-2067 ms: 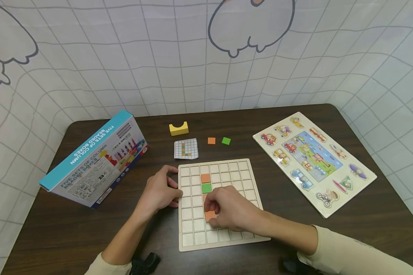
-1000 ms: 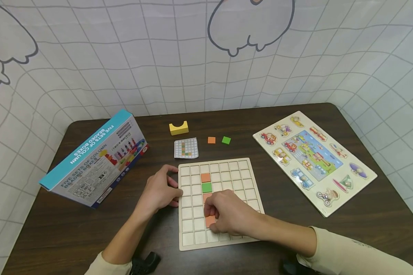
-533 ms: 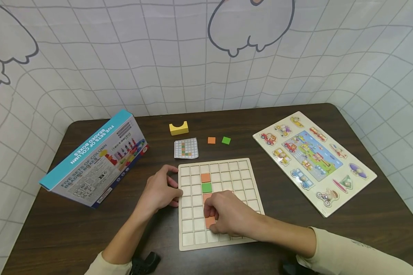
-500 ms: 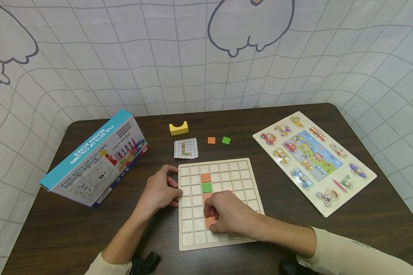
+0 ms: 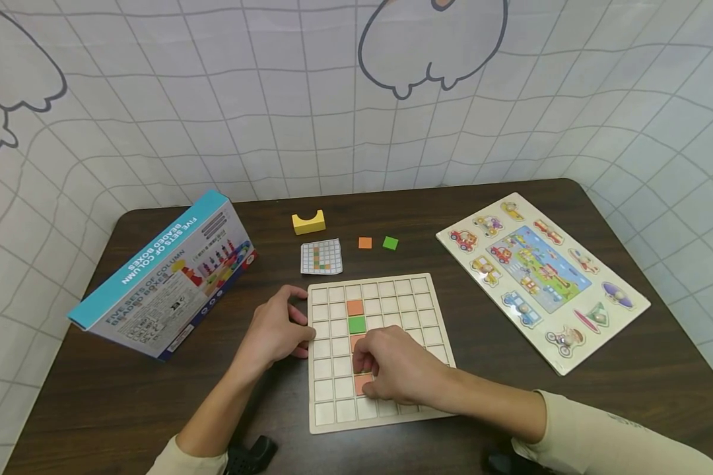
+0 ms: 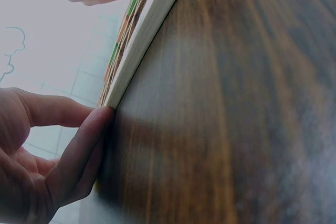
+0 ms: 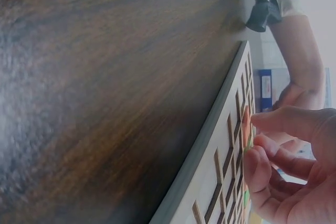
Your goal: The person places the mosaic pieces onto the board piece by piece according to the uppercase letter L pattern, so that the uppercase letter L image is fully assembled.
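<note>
Half-open, the left hand is touching the board at nine o'clock; the right hand, fingers bent, is touching an orange tile, whether gripping I can't tell.

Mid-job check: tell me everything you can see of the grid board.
The grid board is pale, wood-looking, roughly square, and lies flat on the dark table, turned slightly. Thin ridges divide it into shallow square cells, mostly bare where visible. Orange tiles and green tiles lie in the third column from the left. The left hand touches the board's left edge; the right hand, over that column, hides part of it.
</note>
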Motion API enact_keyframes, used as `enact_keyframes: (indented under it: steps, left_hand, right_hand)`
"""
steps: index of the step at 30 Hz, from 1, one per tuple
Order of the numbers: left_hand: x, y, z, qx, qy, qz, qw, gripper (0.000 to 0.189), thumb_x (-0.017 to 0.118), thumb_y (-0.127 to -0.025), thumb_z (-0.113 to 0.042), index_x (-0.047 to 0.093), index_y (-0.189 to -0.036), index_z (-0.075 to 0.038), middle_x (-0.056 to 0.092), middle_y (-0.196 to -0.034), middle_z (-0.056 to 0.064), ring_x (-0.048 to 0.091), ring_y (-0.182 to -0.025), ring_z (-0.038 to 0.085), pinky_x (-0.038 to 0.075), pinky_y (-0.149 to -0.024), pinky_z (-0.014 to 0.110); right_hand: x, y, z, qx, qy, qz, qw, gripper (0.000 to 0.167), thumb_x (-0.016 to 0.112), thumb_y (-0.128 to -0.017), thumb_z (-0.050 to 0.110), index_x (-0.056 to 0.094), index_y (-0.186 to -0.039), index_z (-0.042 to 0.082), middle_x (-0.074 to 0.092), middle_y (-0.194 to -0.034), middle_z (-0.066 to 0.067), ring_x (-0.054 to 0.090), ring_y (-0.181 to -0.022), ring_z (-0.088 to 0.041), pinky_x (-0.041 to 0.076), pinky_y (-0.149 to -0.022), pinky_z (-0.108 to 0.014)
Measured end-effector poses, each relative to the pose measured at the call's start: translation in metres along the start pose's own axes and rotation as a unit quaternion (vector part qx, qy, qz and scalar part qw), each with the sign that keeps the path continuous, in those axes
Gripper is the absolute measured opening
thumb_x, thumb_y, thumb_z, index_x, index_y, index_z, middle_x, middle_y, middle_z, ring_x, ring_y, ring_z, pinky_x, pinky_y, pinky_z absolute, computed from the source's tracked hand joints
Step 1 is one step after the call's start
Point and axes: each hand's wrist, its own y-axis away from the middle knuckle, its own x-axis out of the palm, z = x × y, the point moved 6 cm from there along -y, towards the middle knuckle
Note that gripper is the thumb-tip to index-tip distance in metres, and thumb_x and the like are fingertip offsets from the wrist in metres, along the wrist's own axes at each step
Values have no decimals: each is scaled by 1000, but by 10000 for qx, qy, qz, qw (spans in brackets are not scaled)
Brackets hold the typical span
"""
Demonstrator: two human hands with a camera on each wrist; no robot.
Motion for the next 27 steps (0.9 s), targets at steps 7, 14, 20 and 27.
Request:
enact_keyframes:
  steps: [7,14,20,27]
  left_hand:
    - [0,0,0,-3,18,10,10000,68,78,-82,5,50,-142,-8,58,-102,18,67,-59,21,64,-52,36]
    - [0,0,0,2,12,10,10000,68,78,-82,5,50,-142,-8,58,-101,18,67,-60,21,64,-53,36]
    - [0,0,0,-10,11,10,10000,67,78,-82,4,50,-142,-8,58,-101,18,67,-60,21,64,-53,36]
    - [0,0,0,-17,54,15,10000,67,78,-82,5,50,-141,-8,58,-102,18,68,-60,22,64,-52,36]
  right_hand:
    - [-3,0,-2,78,13,14,10000,21,87,-72,3,70,-81,12,64,-73,3,53,-66,-2,48,-60,-18]
    - [-3,1,-2,77,73,26,9999,23,88,-70,3,70,-79,13,63,-73,4,51,-69,-2,47,-62,-18]
    - [-2,1,0,52,132,51,9999,22,88,-70,4,70,-79,13,63,-73,4,51,-69,-2,47,-63,-17]
    - [-13,-6,-9,223,-20,-67,9997,21,88,-72,4,71,-81,13,65,-74,2,54,-70,-8,49,-63,-21]
